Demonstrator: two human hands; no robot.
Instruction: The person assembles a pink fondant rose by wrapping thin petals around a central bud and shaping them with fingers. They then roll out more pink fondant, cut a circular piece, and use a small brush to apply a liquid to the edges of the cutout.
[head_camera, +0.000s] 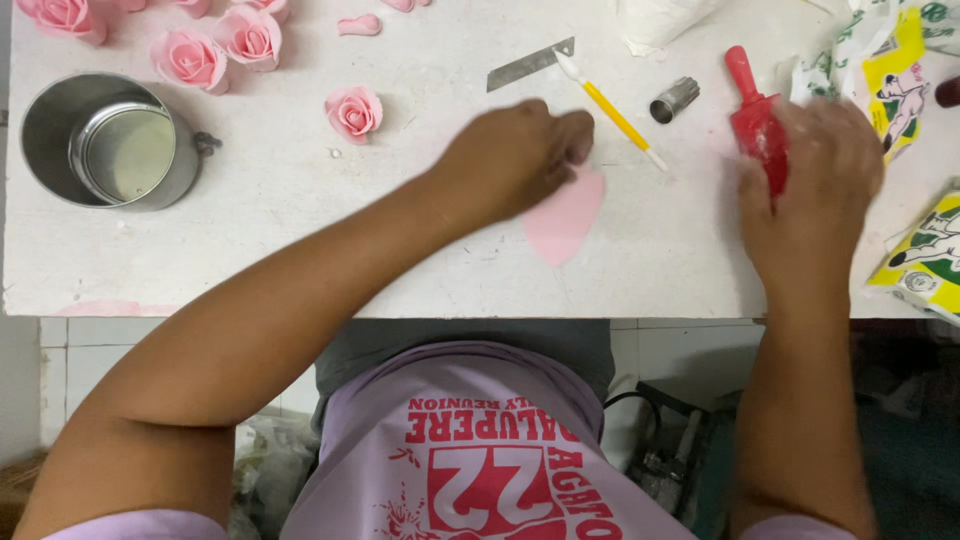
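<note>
From the head view, looking straight down, the left hand lies curled on the white table, its fingertips pressed together onto the top edge of a flat pink sheet of paste, which spreads out below and to the right of the knuckles toward the table's near edge. The right hand is closed around a red roller, whose handle sticks out beyond the fingers toward the far side of the table; this hand is blurred, and its fingers hide the lower part of the tool. Between the two hands, just past the left fingertips, lies a yellow-handled modelling tool set on a slant, with a small metal scraper touching its far end and a small metal piping tip just beside it, toward the right hand. Left of the left hand, near the wrist, sits a single pink paste rose; further left and farther away a cluster of pink roses lies at the table's far edge, and a metal cup stands well apart near the left edge. Beyond the right hand are crumpled yellow-and-green packets, and another packet lies close to its right.
</note>
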